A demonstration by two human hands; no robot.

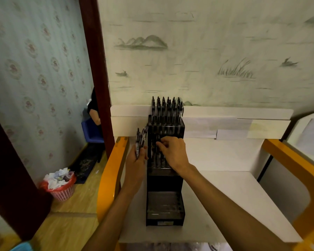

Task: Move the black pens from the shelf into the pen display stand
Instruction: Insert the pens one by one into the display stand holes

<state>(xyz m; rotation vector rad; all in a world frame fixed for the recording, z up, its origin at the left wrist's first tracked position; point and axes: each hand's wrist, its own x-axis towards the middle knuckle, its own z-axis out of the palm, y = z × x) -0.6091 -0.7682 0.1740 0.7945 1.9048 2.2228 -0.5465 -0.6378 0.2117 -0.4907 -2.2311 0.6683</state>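
One white shelf (225, 192), one black pen display stand (165, 178) on it, top tiers packed with pens. My left hand (136, 161) grips two black pens (140, 140); right hand (172, 151) pinches one pen (158, 142) at the stand's middle tier.

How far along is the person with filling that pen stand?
Well underway. The top rows of the black pen display stand already bristle with pens. In hand now: the right hand is setting a pen into a middle row, while the left hand holds a few spare pens. Left to do: the lowest tray at the front looks empty.
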